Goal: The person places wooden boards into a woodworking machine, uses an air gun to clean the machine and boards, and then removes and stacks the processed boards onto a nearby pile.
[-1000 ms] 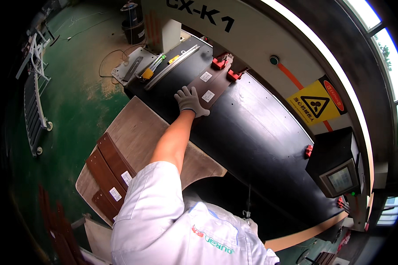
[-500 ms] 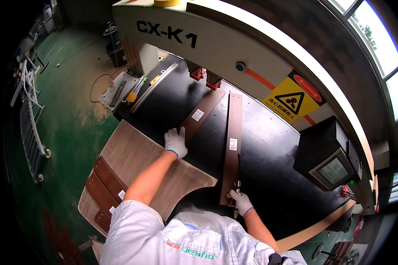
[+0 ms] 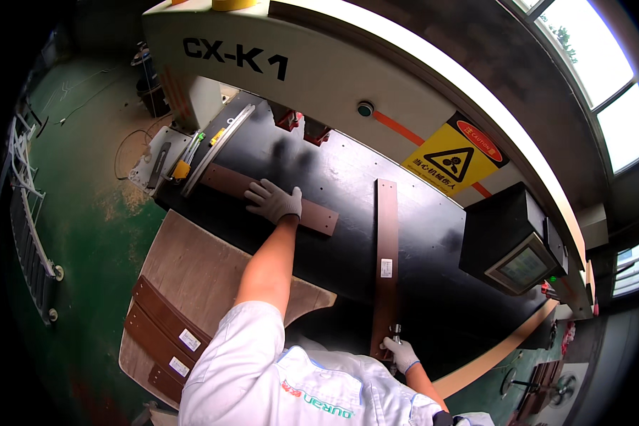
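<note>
My left hand (image 3: 273,201), in a white glove, lies flat with fingers spread on a brown board (image 3: 319,219). That board lies crosswise on the black machine table (image 3: 326,263), its left end against the metal fence (image 3: 219,148). My right hand (image 3: 401,354), gloved too, is closed round a small silver tool that looks like an air blow gun (image 3: 397,329). It is at the near end of a second brown board (image 3: 387,231), which lies lengthwise and bears a white label. My palm hides most of the tool.
A wooden side panel (image 3: 192,245) holds several brown boards (image 3: 165,312) with white labels. Across the back runs the machine's pale beam (image 3: 319,89). A screen box (image 3: 522,248) juts out at right. Red clamps (image 3: 289,119) sit beneath the beam. A grey rack (image 3: 32,234) stands at far left.
The left board has turned from pointing away to lying crosswise by the fence, and my left hand has moved forward onto it. The lengthwise board and my right hand sit slightly nearer me.
</note>
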